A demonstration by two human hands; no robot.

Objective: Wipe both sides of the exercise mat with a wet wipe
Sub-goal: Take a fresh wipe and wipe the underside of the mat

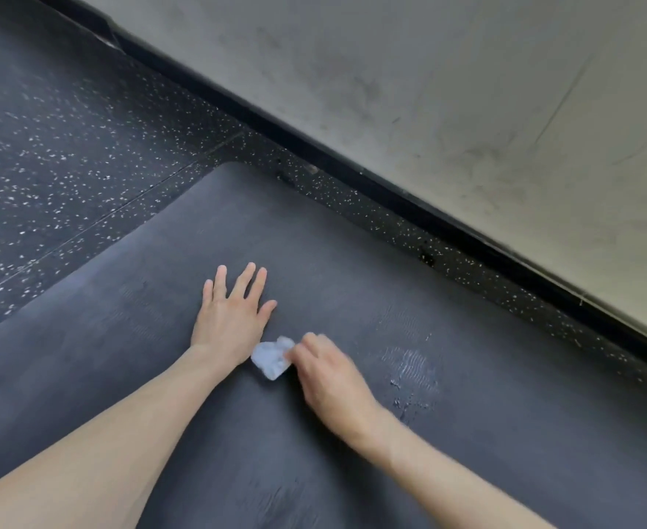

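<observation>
Left hand (234, 318) flat mid-mat (352, 269); right hand (329, 372), blurred, apparently grips wipe (271, 357).

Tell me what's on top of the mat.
The left hand rests flat on the mat; the right hand holds a crumpled wet wipe against it. Nearby, wet streaks show. The mat under both hands and the wipe is covered.
</observation>
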